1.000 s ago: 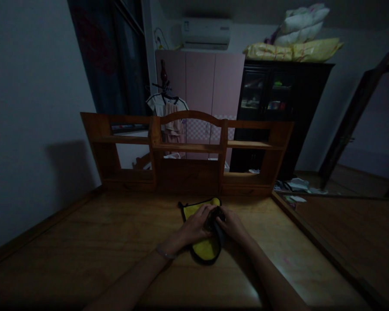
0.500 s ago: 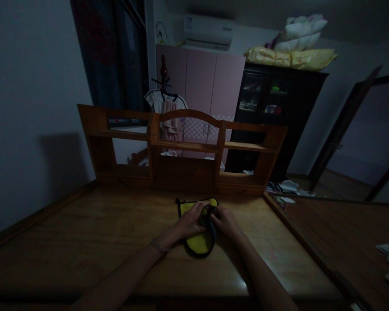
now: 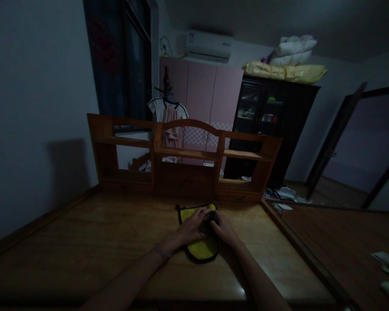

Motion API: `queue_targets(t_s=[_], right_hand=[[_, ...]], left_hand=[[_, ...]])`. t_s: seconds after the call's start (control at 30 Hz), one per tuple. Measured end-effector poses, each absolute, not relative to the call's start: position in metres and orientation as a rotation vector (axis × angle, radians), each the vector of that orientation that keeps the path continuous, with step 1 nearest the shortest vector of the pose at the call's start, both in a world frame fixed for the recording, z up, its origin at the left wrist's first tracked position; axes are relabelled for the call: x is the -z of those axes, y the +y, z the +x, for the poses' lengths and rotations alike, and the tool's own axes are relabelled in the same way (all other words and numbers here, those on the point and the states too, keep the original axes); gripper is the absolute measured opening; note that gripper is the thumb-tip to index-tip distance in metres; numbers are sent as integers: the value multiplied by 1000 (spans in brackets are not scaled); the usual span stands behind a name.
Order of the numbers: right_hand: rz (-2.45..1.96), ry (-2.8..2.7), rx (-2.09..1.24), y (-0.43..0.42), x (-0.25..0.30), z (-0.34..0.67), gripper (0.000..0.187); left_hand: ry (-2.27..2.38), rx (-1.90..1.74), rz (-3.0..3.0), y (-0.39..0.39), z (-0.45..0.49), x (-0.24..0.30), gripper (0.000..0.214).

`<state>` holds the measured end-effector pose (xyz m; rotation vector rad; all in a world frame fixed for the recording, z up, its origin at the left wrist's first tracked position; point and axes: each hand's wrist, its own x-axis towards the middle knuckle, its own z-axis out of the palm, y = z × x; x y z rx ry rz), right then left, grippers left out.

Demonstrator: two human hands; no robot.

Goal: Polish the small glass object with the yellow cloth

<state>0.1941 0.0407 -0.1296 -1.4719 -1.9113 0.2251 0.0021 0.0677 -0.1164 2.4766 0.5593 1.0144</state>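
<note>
A dark, rounded object [image 3: 208,222] is held between the fingers of the left hand [image 3: 190,229] and the right hand [image 3: 226,228]; underneath, a black-edged yellow cloth [image 3: 201,250] is spread towards the far edge of the table [image 3: 116,242].

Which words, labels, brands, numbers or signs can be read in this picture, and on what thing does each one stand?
None can be read.
Air conditioner: the label at its left end is too small.
Held dark object: too dim to tell.
Yellow black-edged item: no lettering seen.
</note>
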Motion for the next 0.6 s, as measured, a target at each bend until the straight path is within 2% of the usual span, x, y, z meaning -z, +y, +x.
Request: queue_targets(t_s=[0.6], right_hand=[[-1369, -1860, -251, 44, 138, 197, 36]], left_hand=[[584, -957, 2482, 75, 2, 123, 88]])
